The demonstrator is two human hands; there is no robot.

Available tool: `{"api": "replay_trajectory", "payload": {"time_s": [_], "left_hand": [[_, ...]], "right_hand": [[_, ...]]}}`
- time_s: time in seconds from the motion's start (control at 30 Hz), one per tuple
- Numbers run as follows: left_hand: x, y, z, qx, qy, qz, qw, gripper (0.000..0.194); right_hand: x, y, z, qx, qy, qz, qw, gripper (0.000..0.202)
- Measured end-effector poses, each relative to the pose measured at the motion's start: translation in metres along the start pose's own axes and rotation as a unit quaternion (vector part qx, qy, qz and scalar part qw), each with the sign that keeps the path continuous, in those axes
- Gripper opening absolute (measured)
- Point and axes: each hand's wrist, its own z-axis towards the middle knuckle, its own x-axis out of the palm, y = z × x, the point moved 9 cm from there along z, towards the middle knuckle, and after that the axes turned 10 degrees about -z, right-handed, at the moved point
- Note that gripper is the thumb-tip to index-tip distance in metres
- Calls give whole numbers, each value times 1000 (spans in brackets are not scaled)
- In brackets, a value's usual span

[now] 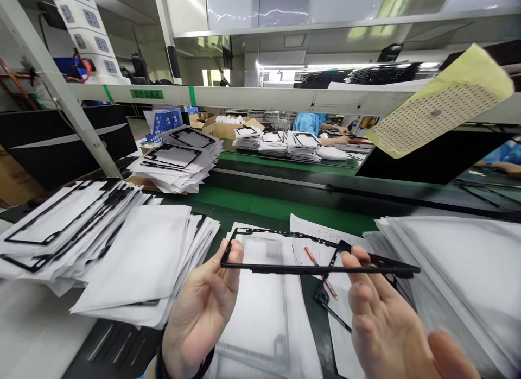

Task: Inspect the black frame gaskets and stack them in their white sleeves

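Note:
A thin black rectangular frame (293,270) is held up level between my two hands, tilted so its near long side faces me. My left hand (203,308) grips the frame's left corner with thumb and fingers. On the right, my right hand (386,319) has its fingertips on the frame's right part, with the thumb out to the side. Beneath the frame lies a stack of white sheets (264,314), with the outline of a dark part faintly showing through. A red pen (321,273) and a small black bracket-like part (321,295) lie on a printed sheet (342,335) beyond.
Stacks of white sleeves with black frames (57,216) stand to the left, near a pile of sheets (138,259). Another tall stack (459,248) is at the right. A yellow dotted sheet (443,105) hangs from the shelf rail (252,95). Across the bench, a co-worker's blue sleeve (307,122) shows.

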Motion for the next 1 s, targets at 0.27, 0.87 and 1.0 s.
{"api": "replay_trajectory", "payload": {"time_s": [0.27,0.87,1.0], "left_hand": [[2,0,8,31,-23,28,999,35],[33,12,-1,234,111,377,889,32],[44,6,-14,290,160,422,844,26]], "right_hand": [[9,3,1,-17,-4,69,997,54],[54,-20,32,-12,111,90,990,5],[53,-23,32,30,131,180,974,4]]}}
